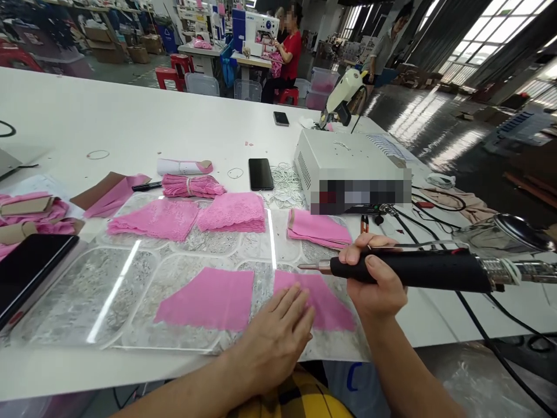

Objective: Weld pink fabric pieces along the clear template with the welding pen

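My right hand [373, 273] grips a black-handled cutting tool [418, 270] with a metal tip pointing left, held just above the table. My left hand [278, 334] lies flat, fingers spread, on a pink fabric piece [324, 305] that rests on a clear plastic template sheet [130, 290]. A second pink fabric piece [209, 299] lies just left of that hand. The tool's tip hovers over the upper edge of the right pink piece.
Stacks of pink lace [232, 212] and folded pink fabric [317, 227] lie further back. A white machine box [348, 168] stands at right with cables. Two phones [260, 173] lie on the white table [130, 122], a tablet [30, 270] at left. People work at sewing machines behind.
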### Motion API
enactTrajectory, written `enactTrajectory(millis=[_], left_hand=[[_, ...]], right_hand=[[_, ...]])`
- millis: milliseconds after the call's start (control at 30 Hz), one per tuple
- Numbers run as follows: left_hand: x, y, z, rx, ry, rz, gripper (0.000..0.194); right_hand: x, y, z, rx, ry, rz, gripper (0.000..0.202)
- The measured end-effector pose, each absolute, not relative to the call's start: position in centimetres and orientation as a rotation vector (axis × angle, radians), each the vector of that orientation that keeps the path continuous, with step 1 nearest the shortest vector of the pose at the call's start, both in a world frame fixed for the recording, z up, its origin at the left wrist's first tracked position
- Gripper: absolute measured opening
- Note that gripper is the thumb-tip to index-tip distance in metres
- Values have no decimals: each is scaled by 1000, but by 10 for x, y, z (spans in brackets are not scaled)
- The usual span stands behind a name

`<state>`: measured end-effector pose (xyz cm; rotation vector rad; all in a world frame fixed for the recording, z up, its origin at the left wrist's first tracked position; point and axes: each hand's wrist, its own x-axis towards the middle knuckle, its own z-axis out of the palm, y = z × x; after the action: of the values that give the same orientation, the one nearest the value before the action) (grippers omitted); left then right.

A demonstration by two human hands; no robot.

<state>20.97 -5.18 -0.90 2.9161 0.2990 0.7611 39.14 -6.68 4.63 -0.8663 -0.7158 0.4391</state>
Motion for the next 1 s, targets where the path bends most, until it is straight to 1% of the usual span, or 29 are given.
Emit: enactTrajectory(millis=[200, 300, 633, 1000], left_hand=[[219, -49, -7, 2982, 252, 581, 45], [224, -48, -6, 2996, 239, 525, 49], [230, -46, -8, 3045, 222, 544, 47], [230, -47, -6, 3025, 232, 555, 45]], right_hand=[[407, -72, 47, -911, -621, 343, 14], [414, -78, 50, -909, -550, 308, 13], [426, -96, 47, -935, -492, 244, 14], [423, -96, 35, -929, -548, 306, 14]])
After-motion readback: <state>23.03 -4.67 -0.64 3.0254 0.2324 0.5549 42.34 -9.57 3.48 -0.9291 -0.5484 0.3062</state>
